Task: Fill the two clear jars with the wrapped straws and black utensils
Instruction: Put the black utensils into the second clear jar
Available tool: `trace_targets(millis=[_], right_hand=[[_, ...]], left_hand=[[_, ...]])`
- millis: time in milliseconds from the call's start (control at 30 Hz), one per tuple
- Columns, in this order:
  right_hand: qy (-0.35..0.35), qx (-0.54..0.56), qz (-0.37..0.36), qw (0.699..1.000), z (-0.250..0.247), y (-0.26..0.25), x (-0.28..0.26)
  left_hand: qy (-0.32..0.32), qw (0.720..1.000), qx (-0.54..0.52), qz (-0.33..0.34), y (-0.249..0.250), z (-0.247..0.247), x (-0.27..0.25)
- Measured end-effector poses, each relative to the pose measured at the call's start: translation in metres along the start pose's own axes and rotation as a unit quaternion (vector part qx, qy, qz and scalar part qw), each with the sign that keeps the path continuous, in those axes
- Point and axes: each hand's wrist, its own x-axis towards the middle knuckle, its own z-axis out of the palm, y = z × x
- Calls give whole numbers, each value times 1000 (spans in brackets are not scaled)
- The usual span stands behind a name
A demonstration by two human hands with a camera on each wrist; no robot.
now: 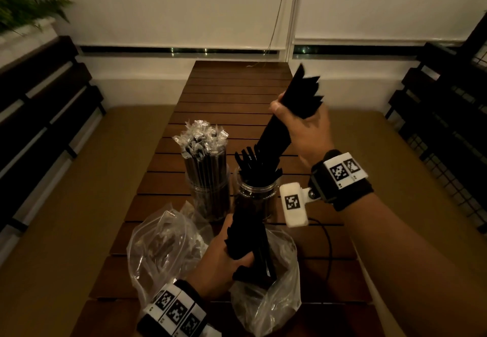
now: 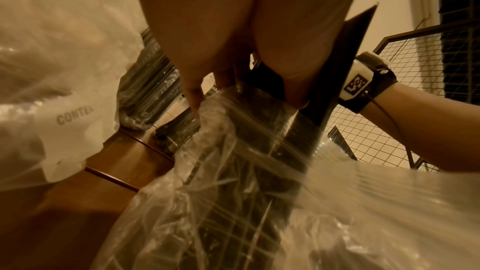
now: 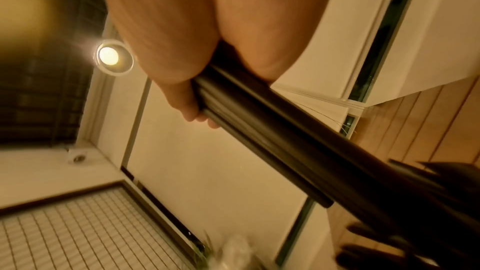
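Observation:
Two clear jars stand mid-table. The left jar (image 1: 210, 194) is packed with wrapped straws (image 1: 201, 139). The right jar (image 1: 257, 197) holds several black utensils (image 1: 254, 162). My right hand (image 1: 303, 128) grips a bundle of black utensils (image 1: 292, 107) tilted above the right jar, its lower end over the jar mouth; in the right wrist view that black bundle (image 3: 272, 130) runs out from the fingers (image 3: 187, 106). My left hand (image 1: 224, 255) grips another black utensil bundle (image 1: 250, 247) over a plastic bag (image 1: 266, 299), seen close in the left wrist view as a bag (image 2: 233, 171).
A second, crumpled plastic bag (image 1: 163, 241) lies at the near left of the slatted wooden table (image 1: 237, 94). A black cable (image 1: 329, 247) trails over the near right. Cushioned benches flank the table, and a wire mesh panel (image 1: 469, 152) stands on the right.

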Motion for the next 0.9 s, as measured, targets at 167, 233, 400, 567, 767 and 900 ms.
trace_targets(millis=[167, 233, 400, 567, 767, 900], right_hand=[[-89, -94, -9, 992, 8, 27, -14], [-100, -119, 11, 988, 12, 36, -12], [-106, -144, 26, 984, 12, 45, -4], [-111, -172, 60, 977, 12, 55, -1], [-116, -266, 47, 956, 18, 59, -2], [-102, -281, 70, 952, 11, 70, -7]], left_hand=[[-14, 1000, 23, -8, -3, -3, 2], [-10, 1000, 25, -10, -7, -4, 2], [-6, 1000, 6, -7, -7, -3, 1], [-2, 1000, 19, 1, -4, -3, 1], [-13, 999, -35, -12, -8, -4, 0], [-13, 999, -41, -11, -10, -5, 0]])
